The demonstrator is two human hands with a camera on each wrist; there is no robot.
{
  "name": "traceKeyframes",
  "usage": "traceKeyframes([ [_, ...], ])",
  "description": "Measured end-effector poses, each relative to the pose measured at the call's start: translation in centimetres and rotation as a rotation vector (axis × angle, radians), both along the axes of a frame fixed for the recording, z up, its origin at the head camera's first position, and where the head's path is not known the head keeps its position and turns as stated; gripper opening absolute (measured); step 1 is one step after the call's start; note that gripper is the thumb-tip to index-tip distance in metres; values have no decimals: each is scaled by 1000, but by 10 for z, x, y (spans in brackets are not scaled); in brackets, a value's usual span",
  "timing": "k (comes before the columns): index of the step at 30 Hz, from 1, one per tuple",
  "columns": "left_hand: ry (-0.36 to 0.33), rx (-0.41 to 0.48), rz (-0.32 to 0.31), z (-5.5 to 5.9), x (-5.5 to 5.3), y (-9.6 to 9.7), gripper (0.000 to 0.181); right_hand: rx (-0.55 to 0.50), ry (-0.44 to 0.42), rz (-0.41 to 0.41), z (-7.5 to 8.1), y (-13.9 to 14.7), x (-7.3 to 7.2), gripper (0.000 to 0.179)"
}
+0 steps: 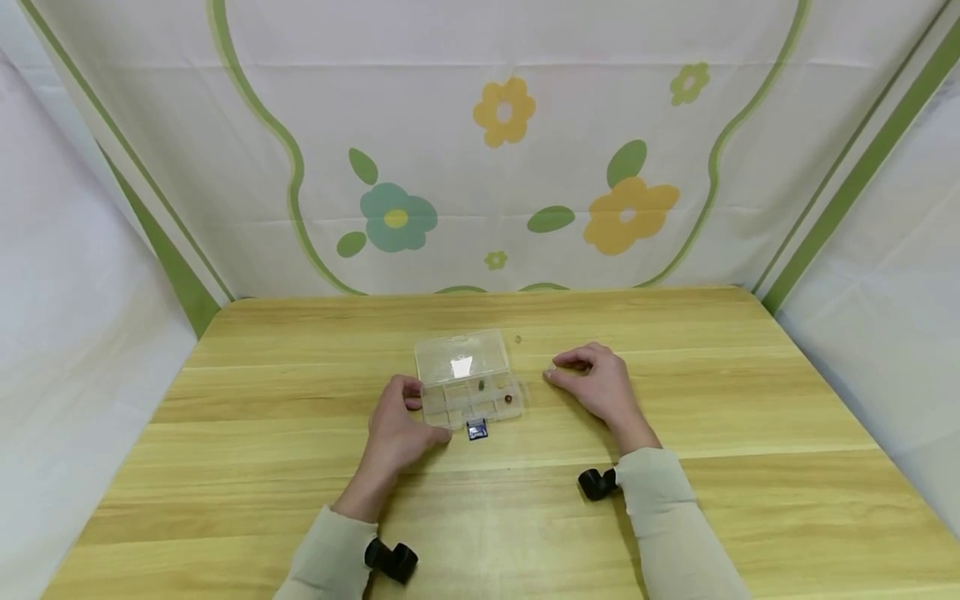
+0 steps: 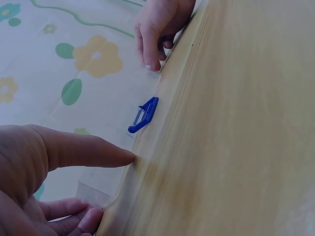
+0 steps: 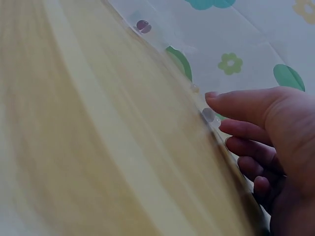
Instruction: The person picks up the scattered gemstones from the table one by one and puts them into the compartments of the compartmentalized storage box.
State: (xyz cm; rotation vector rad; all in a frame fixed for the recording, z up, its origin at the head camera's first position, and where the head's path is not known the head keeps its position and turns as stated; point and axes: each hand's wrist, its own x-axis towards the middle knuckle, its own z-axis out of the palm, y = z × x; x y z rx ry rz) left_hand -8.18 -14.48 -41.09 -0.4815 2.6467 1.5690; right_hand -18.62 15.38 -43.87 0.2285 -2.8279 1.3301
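A clear plastic compartment box [image 1: 435, 398] lies on the table with its lid [image 1: 438, 360] raised at the back. My left hand [image 1: 399, 425] holds its front left corner, thumb along the front edge and fingers at the left side. A blue clip [image 1: 476, 430] sits at the front edge, seen side-on in the left wrist view. Inside the box are a green bead [image 1: 482, 385] and a dark red-brown bead [image 1: 508, 398]. To the right of the box, my right hand [image 1: 596, 383] pinches a small clear bead [image 3: 208, 115] between thumb and index finger.
Another tiny clear bead [image 1: 517, 339] lies on the wooden table [image 1: 750, 500], just right of the lid. A flower-printed white cloth [image 1: 450, 83] hangs behind the table, with plain white cloth at both sides. Black wrist cameras [image 1: 393, 560] sit on both sleeves.
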Motion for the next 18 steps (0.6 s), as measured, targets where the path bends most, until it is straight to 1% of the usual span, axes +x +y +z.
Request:
traceKeyframes([
  [6,-7,-11,9,0,3,0,79,33,14,-4,-2,-2,1,26],
  [10,0,-25,7,-1,4,0,78,42,28,-1,-3,-4,3,23],
  [18,15,-32,-4,0,2,1,80,28,34,-8,0,-6,5,17],
])
